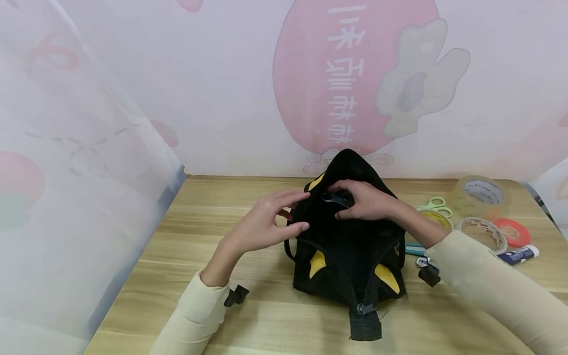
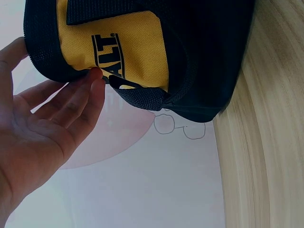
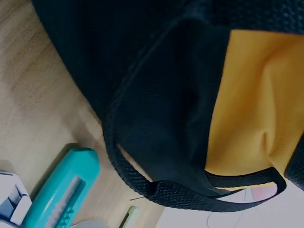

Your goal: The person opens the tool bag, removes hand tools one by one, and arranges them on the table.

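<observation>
A black and yellow tool bag (image 1: 350, 291) stands on the table with its zipped top spread wide. My right hand (image 1: 368, 199) reaches into the opening and grips a dark, glossy object (image 1: 337, 198) with a rounded, ring-like end; the rest of it is hidden by the hand and the dark interior. At the bag's left side, my left hand (image 1: 270, 222) has its thumb and fingers spread apart. Its fingertips touch the bag beside the yellow lettered panel (image 2: 114, 42) in the left wrist view. The right wrist view shows the bag's side and black strap (image 3: 114, 152), not the hand.
Right of the bag lie green scissors (image 1: 437, 206), several tape rolls including a red one (image 1: 522, 232), a glue stick (image 1: 519, 255) and a teal cutter (image 3: 61, 190). A patterned curtain (image 1: 222, 98) hangs behind the wooden table (image 1: 199, 236).
</observation>
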`<move>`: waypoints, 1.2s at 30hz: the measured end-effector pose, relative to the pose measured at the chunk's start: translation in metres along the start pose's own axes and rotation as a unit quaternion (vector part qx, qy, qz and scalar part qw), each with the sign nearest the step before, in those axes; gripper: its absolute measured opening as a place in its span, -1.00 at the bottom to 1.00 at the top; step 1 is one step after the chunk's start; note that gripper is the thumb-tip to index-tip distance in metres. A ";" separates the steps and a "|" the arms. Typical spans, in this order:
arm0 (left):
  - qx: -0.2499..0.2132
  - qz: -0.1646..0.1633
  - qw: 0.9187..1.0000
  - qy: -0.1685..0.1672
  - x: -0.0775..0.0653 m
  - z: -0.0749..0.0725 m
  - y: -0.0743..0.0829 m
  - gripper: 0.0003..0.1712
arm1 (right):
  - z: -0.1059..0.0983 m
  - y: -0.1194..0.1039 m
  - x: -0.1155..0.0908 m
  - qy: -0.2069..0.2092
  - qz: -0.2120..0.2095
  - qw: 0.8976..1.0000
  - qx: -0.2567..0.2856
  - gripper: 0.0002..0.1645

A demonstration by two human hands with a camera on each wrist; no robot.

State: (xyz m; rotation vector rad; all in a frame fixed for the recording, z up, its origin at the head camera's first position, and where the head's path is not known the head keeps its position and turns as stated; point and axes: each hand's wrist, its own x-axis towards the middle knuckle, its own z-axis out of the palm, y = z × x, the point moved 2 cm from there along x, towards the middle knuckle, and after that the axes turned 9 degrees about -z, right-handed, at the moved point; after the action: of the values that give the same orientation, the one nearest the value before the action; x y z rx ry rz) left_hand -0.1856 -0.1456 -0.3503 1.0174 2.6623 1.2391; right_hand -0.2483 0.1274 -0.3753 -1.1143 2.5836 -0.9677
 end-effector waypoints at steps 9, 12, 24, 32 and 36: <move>0.000 0.001 1.000 0.003 -0.001 -0.001 0.000 -0.32 | 0.014 0.009 0.012 -0.014 0.010 1.000 -0.008 -0.25; 0.001 0.000 1.000 0.002 -0.001 0.000 0.000 -0.32 | 0.019 0.012 0.013 -0.020 0.030 0.999 0.000 -0.25; 0.004 0.002 1.000 0.000 -0.001 -0.001 0.002 -0.33 | 0.028 0.016 0.012 -0.009 0.037 0.999 -0.007 -0.14; 0.007 -0.001 1.000 0.002 -0.003 -0.001 0.000 -0.33 | 0.039 0.012 0.010 -0.001 -0.004 0.999 -0.049 -0.16; 0.005 0.001 1.000 0.003 -0.003 -0.001 0.000 -0.33 | 0.041 0.012 0.010 0.001 0.000 0.998 -0.061 -0.17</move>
State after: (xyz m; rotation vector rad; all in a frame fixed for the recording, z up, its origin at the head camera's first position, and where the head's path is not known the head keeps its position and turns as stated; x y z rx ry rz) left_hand -0.1837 -0.1482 -0.3507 1.0191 2.6744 1.2333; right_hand -0.2466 0.1060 -0.4136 -1.1434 2.6759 -0.8208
